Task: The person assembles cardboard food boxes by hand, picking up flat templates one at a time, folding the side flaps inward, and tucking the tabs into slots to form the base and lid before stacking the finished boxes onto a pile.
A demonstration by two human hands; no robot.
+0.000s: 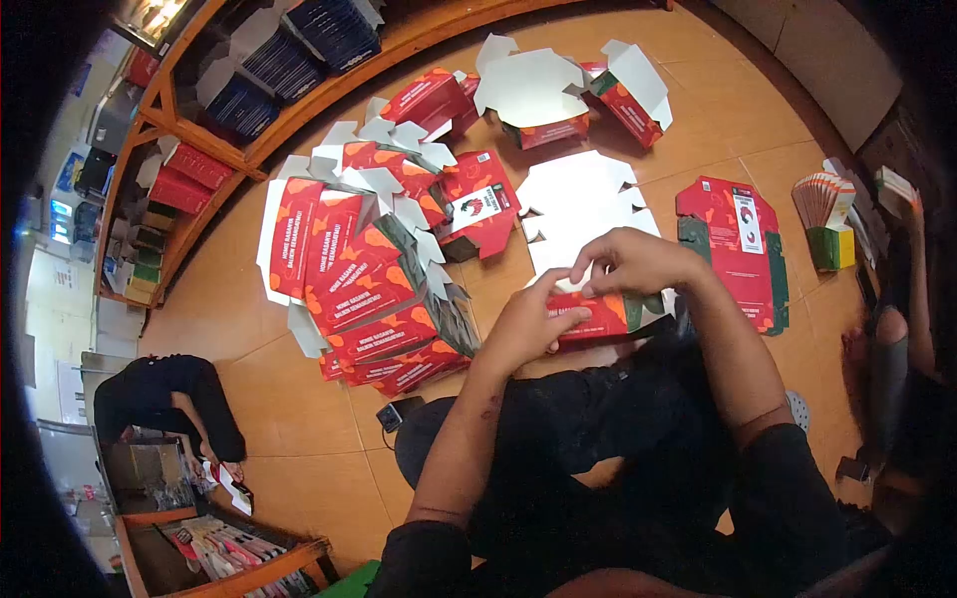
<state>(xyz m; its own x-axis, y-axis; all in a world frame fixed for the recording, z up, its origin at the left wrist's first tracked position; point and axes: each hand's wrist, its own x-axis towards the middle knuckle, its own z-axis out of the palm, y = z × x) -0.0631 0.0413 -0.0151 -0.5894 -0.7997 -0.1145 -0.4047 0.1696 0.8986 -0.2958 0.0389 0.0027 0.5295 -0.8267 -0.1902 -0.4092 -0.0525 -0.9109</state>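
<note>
A part-folded cardboard box [588,199], white inside and red outside with white lettering, lies in front of my crossed legs, its white lid spread away from me. My left hand [533,324] grips its near left side, thumb over the red panel. Above that panel, my right hand [638,261] is curled, thumb and index finger pinched at the box's folded edge near my left fingertips. What exactly the pinch holds is partly hidden. Just right of the box is a flat red and green carton blank [733,249].
Left of me is a heap of red boxes [349,269]; several open boxes [543,90] stand farther off. Wooden shelves [249,149] hold blue and red packages. One person [169,399] bends over at left; another sits at right beside orange-and-white packets [827,204].
</note>
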